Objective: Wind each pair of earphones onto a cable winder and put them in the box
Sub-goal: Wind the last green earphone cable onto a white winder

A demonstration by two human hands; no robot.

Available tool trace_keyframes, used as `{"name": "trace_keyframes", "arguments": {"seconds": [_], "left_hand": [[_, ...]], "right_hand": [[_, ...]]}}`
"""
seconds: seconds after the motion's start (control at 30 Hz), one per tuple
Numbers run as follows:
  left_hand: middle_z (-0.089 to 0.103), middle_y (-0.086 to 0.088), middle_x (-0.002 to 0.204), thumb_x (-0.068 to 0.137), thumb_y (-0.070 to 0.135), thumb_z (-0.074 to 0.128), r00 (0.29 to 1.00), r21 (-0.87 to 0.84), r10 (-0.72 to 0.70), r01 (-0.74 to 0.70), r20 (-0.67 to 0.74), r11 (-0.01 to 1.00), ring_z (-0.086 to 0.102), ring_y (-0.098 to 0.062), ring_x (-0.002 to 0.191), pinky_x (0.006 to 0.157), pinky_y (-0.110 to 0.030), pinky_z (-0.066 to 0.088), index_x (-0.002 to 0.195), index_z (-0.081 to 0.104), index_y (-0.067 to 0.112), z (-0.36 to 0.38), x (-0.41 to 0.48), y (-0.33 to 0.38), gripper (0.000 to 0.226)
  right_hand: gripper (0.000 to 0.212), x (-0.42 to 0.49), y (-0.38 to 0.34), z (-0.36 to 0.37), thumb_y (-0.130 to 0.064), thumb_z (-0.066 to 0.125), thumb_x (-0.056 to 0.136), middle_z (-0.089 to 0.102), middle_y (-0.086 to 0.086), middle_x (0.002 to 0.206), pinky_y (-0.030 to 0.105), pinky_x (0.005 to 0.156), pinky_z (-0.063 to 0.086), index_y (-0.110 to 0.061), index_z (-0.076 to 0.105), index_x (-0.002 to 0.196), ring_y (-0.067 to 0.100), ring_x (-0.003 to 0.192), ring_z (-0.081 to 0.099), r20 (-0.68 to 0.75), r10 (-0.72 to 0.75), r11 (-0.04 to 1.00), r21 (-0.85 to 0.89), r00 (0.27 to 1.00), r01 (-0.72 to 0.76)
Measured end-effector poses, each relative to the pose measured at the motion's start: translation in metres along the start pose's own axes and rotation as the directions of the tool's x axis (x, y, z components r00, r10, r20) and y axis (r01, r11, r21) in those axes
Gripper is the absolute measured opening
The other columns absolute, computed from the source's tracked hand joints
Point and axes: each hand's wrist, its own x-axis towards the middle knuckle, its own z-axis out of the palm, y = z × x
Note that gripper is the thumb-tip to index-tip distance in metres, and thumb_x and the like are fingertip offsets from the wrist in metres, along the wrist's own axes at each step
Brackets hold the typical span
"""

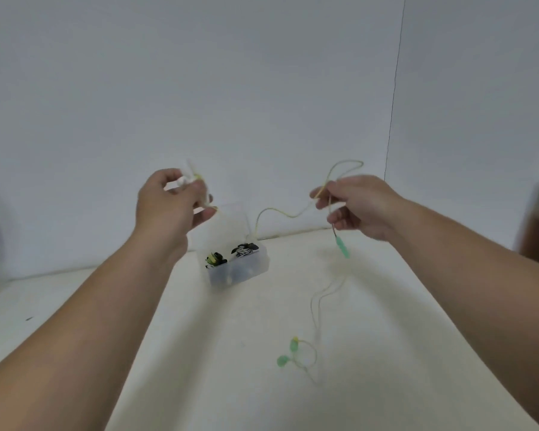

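Between the raised hands, a thin, limp yellow-green earphone cable (280, 213) is sagging; the left hand (171, 203) is pinching a small white plastic winder (196, 181), the right hand (355, 206) is gripping cable loops, best held near its plug.

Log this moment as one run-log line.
step: winding | left grip holds winder | right grip pinches yellow cable | earbuds lie on table | box holds two wound pairs
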Motion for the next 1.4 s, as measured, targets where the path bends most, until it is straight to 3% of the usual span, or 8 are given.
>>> {"name": "trace_keyframes", "arguments": {"seconds": [0.47, 0.6, 0.83, 1.03, 1.13, 1.2, 1.27, 1.4], "left_hand": [[0.065, -0.007, 0.092, 0.096, 0.006, 0.062, 0.987, -0.094, 0.163, -0.161, 0.015, 0.983, 0.069, -0.018, 0.081, 0.067, -0.031, 0.062, 0.113, 0.050, 0.012, 0.032, 0.023, 0.078, 0.021], [0.065, -0.012, 0.104, 0.095, 0.005, 0.063, 0.983, -0.124, 0.177, -0.182, -0.048, 0.975, 0.071, -0.021, 0.084, 0.066, -0.030, 0.061, 0.111, 0.050, 0.013, 0.025, 0.033, 0.083, 0.022], [0.065, -0.015, 0.105, 0.095, 0.005, 0.063, 0.983, -0.106, 0.176, -0.181, -0.055, 0.978, 0.070, -0.022, 0.083, 0.068, -0.031, 0.061, 0.115, 0.051, 0.012, 0.016, 0.045, 0.073, 0.024], [0.068, -0.010, 0.096, 0.095, 0.007, 0.063, 0.993, -0.077, 0.118, -0.119, -0.020, 0.990, 0.071, -0.021, 0.076, 0.065, -0.029, 0.060, 0.114, 0.051, 0.013, 0.019, 0.045, 0.050, 0.023], [0.068, -0.009, 0.092, 0.095, 0.006, 0.064, 0.995, -0.075, 0.084, -0.081, 0.045, 0.994, 0.071, -0.021, 0.074, 0.067, -0.030, 0.061, 0.113, 0.053, 0.010, 0.025, 0.042, 0.039, 0.021], [0.068, -0.009, 0.090, 0.095, 0.004, 0.063, 0.992, -0.069, 0.051, -0.043, 0.117, 0.997, 0.071, -0.023, 0.077, 0.066, -0.031, 0.061, 0.108, 0.054, 0.009, 0.030, 0.039, 0.029, 0.017], [0.068, -0.012, 0.092, 0.094, 0.002, 0.064, 0.983, -0.055, 0.014, -0.004, 0.183, 0.999, 0.071, -0.024, 0.078, 0.065, -0.031, 0.061, 0.104, 0.054, 0.009, 0.037, 0.034, 0.013, 0.016], [0.070, -0.017, 0.092, 0.091, 0.002, 0.066, 0.974, 0.044, -0.020, 0.010, 0.224, 0.999, 0.072, -0.027, 0.075, 0.067, -0.037, 0.061, 0.105, 0.056, 0.004, 0.047, 0.027, -0.027, 0.017]], "right_hand": [[0.029, 0.014, -0.130, 0.022, -0.012, 0.043, 0.101, 0.043, -0.003, 0.060, 0.024, 0.051, 0.030, -0.005, 0.071, 0.106, 0.011, 0.050, 0.029, 0.197, -0.201, 0.975, -0.053, 0.960, 0.215], [0.031, 0.018, -0.170, 0.014, -0.026, 0.045, 0.102, 0.041, -0.004, 0.065, 0.034, 0.082, 0.050, -0.014, 0.074, 0.108, 0.015, 0.062, 0.039, 0.287, -0.263, 0.955, -0.057, 0.921, 0.291], [0.034, 0.047, -0.157, 0.010, -0.023, 0.038, 0.106, 0.028, -0.004, 0.062, 0.034, 0.081, 0.047, -0.008, 0.066, 0.119, 0.014, 0.057, 0.027, 0.416, -0.026, 0.947, -0.281, 0.909, 0.156], [0.034, 0.069, -0.076, 0.017, -0.023, 0.045, 0.105, 0.055, 0.000, 0.070, 0.040, 0.086, 0.046, -0.003, 0.072, 0.108, 0.019, 0.069, 0.050, 0.367, 0.245, 0.714, -0.694, 0.898, 0.089], [0.021, 0.082, -0.035, 0.021, -0.006, 0.047, 0.098, 0.061, 0.013, 0.095, 0.029, 0.070, 0.044, 0.001, 0.065, 0.088, 0.025, 0.088, 0.056, 0.157, 0.071, 0.442, -0.890, 0.985, 0.110], [0.021, 0.086, -0.011, 0.029, 0.000, 0.048, 0.095, 0.064, 0.013, 0.104, 0.030, 0.083, 0.049, 0.001, 0.069, 0.094, 0.027, 0.100, 0.060, 0.029, -0.103, 0.622, -0.778, 0.994, 0.087], [0.019, 0.075, 0.004, 0.044, -0.010, 0.055, 0.096, 0.070, 0.007, 0.097, 0.031, 0.086, 0.047, -0.005, 0.072, 0.102, 0.022, 0.098, 0.064, 0.020, -0.122, 0.947, -0.297, 0.992, 0.122], [0.053, 0.035, 0.023, 0.080, -0.048, 0.040, 0.102, 0.075, 0.014, 0.095, 0.029, 0.084, 0.048, -0.004, 0.070, 0.109, 0.025, 0.098, 0.069, 0.418, 0.046, 0.957, 0.243, 0.907, -0.161]]}}
